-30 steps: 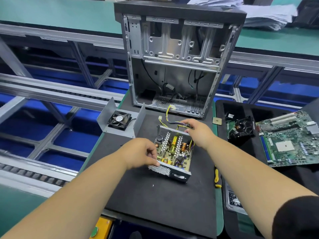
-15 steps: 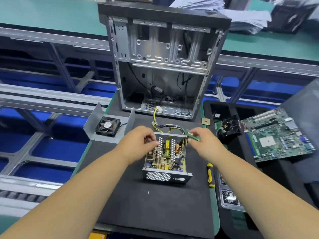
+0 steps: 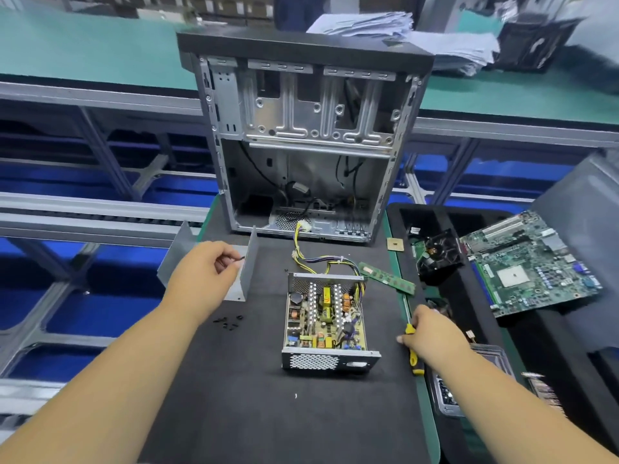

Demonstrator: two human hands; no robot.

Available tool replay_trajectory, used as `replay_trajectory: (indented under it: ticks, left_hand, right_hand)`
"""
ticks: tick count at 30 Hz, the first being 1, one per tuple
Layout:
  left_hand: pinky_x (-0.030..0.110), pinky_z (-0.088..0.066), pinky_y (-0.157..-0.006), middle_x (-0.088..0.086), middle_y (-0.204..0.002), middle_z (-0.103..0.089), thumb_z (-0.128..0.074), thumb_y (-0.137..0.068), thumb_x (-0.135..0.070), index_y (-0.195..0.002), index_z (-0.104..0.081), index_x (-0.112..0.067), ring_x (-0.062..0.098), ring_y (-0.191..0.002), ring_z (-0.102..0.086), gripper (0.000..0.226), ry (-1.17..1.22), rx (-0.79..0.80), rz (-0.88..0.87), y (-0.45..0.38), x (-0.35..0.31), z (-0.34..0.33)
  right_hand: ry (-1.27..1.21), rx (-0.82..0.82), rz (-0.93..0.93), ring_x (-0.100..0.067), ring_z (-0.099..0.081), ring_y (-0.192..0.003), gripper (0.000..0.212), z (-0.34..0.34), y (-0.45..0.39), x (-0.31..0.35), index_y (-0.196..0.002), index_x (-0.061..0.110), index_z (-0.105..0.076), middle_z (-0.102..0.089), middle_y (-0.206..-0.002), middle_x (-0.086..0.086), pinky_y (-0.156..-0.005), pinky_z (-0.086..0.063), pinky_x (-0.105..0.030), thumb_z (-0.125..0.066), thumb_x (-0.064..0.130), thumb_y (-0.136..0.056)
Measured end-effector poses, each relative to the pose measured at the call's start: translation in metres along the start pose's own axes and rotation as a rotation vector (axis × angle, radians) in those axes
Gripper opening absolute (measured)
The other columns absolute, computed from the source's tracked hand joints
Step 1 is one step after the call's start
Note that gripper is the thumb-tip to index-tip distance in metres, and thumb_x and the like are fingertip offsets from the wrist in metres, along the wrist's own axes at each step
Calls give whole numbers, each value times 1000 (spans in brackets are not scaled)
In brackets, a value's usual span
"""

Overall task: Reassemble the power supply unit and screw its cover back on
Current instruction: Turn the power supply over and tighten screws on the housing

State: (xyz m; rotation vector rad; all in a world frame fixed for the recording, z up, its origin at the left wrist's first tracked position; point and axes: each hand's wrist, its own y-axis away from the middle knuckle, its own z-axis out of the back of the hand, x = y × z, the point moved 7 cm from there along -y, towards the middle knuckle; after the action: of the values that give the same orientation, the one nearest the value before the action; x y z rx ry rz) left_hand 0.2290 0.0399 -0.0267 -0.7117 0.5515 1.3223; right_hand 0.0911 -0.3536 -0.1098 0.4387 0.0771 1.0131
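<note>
The open power supply unit (image 3: 325, 324) sits on the black mat with its circuit board showing and its wire bundle (image 3: 321, 261) trailing toward the case. Its grey cover (image 3: 249, 262) lies to the left, upturned and partly hidden by my left hand (image 3: 204, 274). That hand hovers over the cover and pinches a small black piece, too small to identify, at its fingertips. Several black screws (image 3: 229, 323) lie loose on the mat below it. My right hand (image 3: 432, 334) grips the yellow-and-black screwdriver (image 3: 414, 361) at the mat's right edge.
An empty computer case (image 3: 304, 135) stands upright behind the unit. A green memory stick (image 3: 388, 278) lies just right of the unit's back. A black tray (image 3: 469, 329) on the right holds a cooler fan (image 3: 438, 256) and a motherboard (image 3: 532, 262). Conveyor rails run along the left.
Both hands have left the power supply unit. The left went over to the cover and the right down to the screwdriver. The memory stick the right hand held now lies on the mat.
</note>
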Motion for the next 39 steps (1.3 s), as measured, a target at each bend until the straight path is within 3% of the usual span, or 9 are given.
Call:
replay_trajectory:
  ticks: [4,6,10,15,19,23,28,31,39]
  left_hand:
    - [23,-44,-62,-12,-80,-61,-62,-86,-19,-77,-61,-33,4,-71,-55,16,-68,8,48,17,23,2]
    - [24,-45,-60,-13,-78,-60,-62,-85,-20,-76,-61,-33,4,-70,-54,16,-90,29,78,26,31,-2]
    - [21,-40,-54,-14,-68,-62,-64,-84,-17,-74,-62,-31,2,-63,-56,17,-193,119,193,36,53,-18]
    - [27,-51,-71,-11,-76,-64,-69,-83,-15,-76,-66,-32,10,-74,-62,19,-221,223,238,40,63,-45]
    - [30,-52,-76,-7,-88,-65,-62,-87,-13,-78,-66,-33,17,-81,-63,23,-280,174,251,39,67,-45]
    - [26,-40,-62,-4,-95,-64,-53,-91,-9,-86,-69,-28,17,-81,-60,26,-298,107,333,46,83,-33]
    - [18,-34,-53,-7,-87,-66,-56,-91,-9,-88,-69,-25,12,-75,-58,22,-293,119,386,54,90,-30]
    - [19,-36,-55,-10,-81,-65,-63,-89,-11,-87,-68,-26,8,-74,-58,16,-264,130,409,54,92,-31]
    - [26,-45,-62,-7,-81,-64,-65,-89,-15,-80,-64,-27,10,-74,-59,15,-311,152,386,52,88,-30]
  right_hand:
    - [-28,-4,-15,-27,-59,-103,28,7,-10,-1,-99,12,-54,-67,-101,-9,-76,-47,-31,-71,29,-85]
    - [-124,-58,-37,-28,-63,-89,18,18,-13,-2,-94,14,-56,-68,-93,-8,-76,-51,-33,-65,23,-82]
    - [-448,-129,-64,-23,-64,-59,7,38,-9,-1,-87,24,-53,-66,-73,-7,-49,-57,-34,-59,25,-83]
    - [-573,-191,22,-23,-63,-59,2,55,1,8,-87,27,-54,-64,-69,-4,-43,-57,-35,-56,28,-88]
    - [-646,-175,100,-22,-62,-65,2,61,10,19,-88,31,-55,-60,-72,4,-41,-54,-30,-56,28,-88]
    - [-709,-190,169,-21,-56,-65,6,69,16,30,-88,31,-56,-54,-70,3,-37,-46,-21,-55,25,-88]
    - [-735,-176,226,-19,-51,-63,9,73,22,47,-89,31,-57,-51,-70,-1,-41,-50,-25,-56,21,-87]
    - [-713,-176,262,-20,-51,-63,12,74,28,57,-89,31,-56,-53,-74,-6,-41,-51,-28,-55,19,-87]
    - [-686,-187,315,-21,-54,-62,11,74,41,69,-89,32,-55,-53,-73,-1,-52,-58,-49,-56,21,-90]
